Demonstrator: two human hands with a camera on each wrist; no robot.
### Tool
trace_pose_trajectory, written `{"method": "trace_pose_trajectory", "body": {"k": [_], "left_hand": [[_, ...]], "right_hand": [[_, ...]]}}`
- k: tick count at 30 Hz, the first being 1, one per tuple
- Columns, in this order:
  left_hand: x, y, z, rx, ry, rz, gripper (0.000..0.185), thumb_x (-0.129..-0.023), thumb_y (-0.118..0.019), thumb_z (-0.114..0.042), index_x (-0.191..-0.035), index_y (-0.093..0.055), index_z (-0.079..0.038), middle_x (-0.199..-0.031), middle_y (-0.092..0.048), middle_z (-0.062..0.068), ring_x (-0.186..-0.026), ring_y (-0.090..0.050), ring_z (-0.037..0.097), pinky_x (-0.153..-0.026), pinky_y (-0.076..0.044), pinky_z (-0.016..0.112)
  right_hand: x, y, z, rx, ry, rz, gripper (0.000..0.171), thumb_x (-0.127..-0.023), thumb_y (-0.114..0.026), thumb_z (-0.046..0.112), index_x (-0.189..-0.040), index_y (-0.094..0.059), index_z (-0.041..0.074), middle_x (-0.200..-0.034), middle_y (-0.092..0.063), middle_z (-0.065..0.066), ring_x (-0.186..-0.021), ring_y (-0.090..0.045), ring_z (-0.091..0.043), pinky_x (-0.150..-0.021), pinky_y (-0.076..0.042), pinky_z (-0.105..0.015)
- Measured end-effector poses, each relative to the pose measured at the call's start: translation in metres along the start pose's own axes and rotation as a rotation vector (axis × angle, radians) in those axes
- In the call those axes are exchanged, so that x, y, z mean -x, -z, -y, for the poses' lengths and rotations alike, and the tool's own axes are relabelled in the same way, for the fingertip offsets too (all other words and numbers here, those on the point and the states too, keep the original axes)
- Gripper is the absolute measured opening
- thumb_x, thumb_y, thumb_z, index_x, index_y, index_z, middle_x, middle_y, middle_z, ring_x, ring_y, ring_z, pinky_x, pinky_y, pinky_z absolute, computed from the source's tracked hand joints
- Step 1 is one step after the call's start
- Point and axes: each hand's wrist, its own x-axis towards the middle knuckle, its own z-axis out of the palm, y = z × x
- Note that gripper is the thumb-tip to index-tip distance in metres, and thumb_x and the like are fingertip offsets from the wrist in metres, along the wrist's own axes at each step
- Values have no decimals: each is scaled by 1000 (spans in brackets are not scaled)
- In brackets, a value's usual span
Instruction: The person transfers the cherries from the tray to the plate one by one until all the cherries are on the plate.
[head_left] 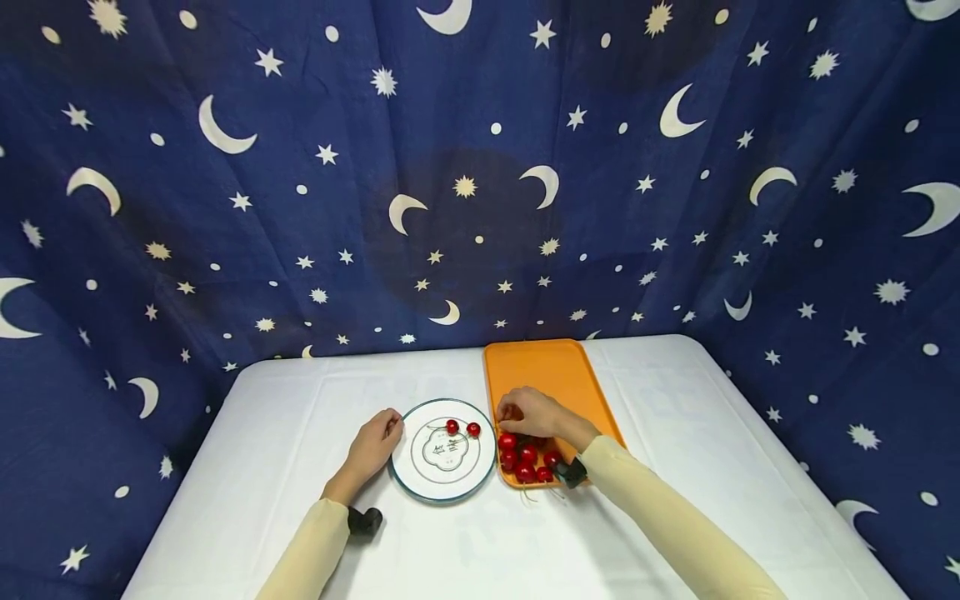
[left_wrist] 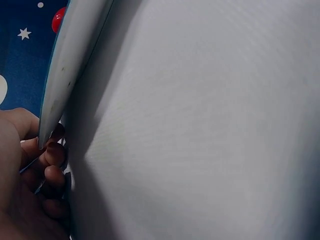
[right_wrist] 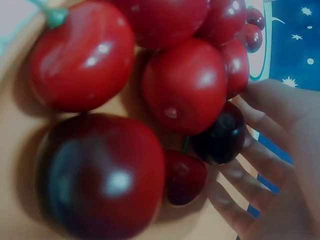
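A white plate (head_left: 405, 483) with a teal rim holds two red cherries (head_left: 462, 428). My left hand (head_left: 390, 430) grips its left rim; in the left wrist view the plate edge (left_wrist: 60, 75) sits between the thumb and the curled fingers (left_wrist: 50, 155). An orange tray (head_left: 551, 371) stands right of the plate with several red cherries (head_left: 525, 458) heaped at its near end. My right hand (head_left: 507, 412) hovers over that heap. In the right wrist view its loose fingers (right_wrist: 260, 150) lie beside a dark cherry (right_wrist: 220, 132) and hold nothing.
A white cloth covers the table (head_left: 675, 433). Blue fabric with moons and stars (head_left: 465, 167) hangs behind and at both sides. A few loose stems (head_left: 543, 496) lie on the cloth just before the tray's near edge.
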Motion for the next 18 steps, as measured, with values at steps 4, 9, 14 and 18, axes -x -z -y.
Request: {"method": "trace_pose_trajectory", "body": {"k": [4,9,14,18], "left_hand": [[4,-1,0,9,-10,1,15,-103,-53,-16,-105,-65,-6,-87,-58,3,-78,-49,12,-71,-40,27],[7,-2,-1,6,-10,-15,14,-103,-53,-16,-104,-64,-6,-86,-57,3,-77,-48,12,-71,-39,27],[5,-2,0,2,-11,-17,15,-103,-54,-17,-104,-64,-7,-86,-56,3,-77,-48,12,-71,-39,27],[4,-1,-1,-1,-7,-15,15,-103,-53,-18,-104,-64,-7,-86,-56,3,-77,-48,12,-71,-39,27]], "right_hand": [[0,-3,0,-32,-22,57,6,-96,-72,22,-96,-71,16,-87,-68,5,-79,-55,-6,-79,-47,-23],[0,-4,2,-13,-25,58,6,-93,-75,20,-92,-71,16,-82,-66,6,-77,-54,-5,-78,-46,-23],[-1,-5,3,4,-44,38,5,-94,-74,16,-91,-70,16,-82,-65,6,-78,-53,-7,-76,-47,-24],[-1,-4,1,16,-21,5,5,-96,-71,17,-91,-70,16,-83,-67,5,-78,-54,-6,-76,-49,-24]]}}
